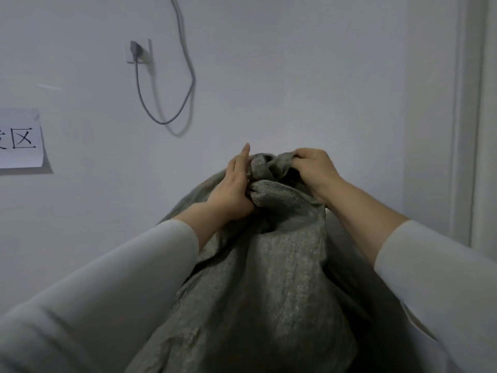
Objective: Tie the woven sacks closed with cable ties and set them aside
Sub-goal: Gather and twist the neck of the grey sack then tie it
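I am holding the tall grey-green woven plastic sack (269, 278) upright in front of me, close to the plain white wall (309, 76); my right hand (314, 170) is clenching a fistful of the sack's gathered mouth (269, 168) with fingers curled into the folds, while my left hand (236, 184) is pressing flat against the other side of that bunch, fingers straight and pointing up, not closing round anything; no cable tie is showing anywhere, so I am judging that the neck is only being gathered and is not yet tied; the risk is sitting on the left side, since flat fingers are only pushing, and if I am reaching away for a tie with either hand the slick weave could be springing open and the folds spreading out again; a second risk is that I am bunching too high, leaving a short tuft above the grip, so a tie could be slipping off over the top once pulled tight; the sack is also leaning on nothing I can see, so letting go with the right hand could be tipping it sideways; as for contents, the closed mouth is hiding them, though the rounded, standing body is suggesting it is well filled.
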Demonstrator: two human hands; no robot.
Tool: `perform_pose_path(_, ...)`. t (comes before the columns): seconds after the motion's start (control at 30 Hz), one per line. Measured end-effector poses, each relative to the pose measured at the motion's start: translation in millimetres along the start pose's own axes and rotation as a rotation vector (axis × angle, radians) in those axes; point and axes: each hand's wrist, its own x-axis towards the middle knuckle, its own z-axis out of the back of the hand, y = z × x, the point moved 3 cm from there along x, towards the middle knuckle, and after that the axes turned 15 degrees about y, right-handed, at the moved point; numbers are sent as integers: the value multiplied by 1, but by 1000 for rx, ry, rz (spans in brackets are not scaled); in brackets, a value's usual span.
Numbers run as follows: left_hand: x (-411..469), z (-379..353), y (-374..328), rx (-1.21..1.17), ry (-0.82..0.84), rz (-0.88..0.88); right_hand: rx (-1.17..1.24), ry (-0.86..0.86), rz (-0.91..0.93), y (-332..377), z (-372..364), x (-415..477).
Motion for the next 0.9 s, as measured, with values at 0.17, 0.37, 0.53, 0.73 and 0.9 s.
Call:
perform_pose_path(0.17, 16, -13, 2, 113, 96, 70, 17, 240, 34, 11, -15, -25)
perform_pose_path(0.37, 9, -6, -11, 114, 8, 162, 93, 438, -113, -16, -1, -49)
perform_pose_path(0.53, 0, -3, -23, -102, 223, 168, -233, 494, -221, -37, -22, -52)
perform_pose_path(0.73, -30, 0, 5, -371, 277, 265, 8, 384, -218, -52, -53, -52)
perform_pose_path(0.9, -77, 13, 73, 184, 378, 698, 24, 249, -394, -76, -56, -46)
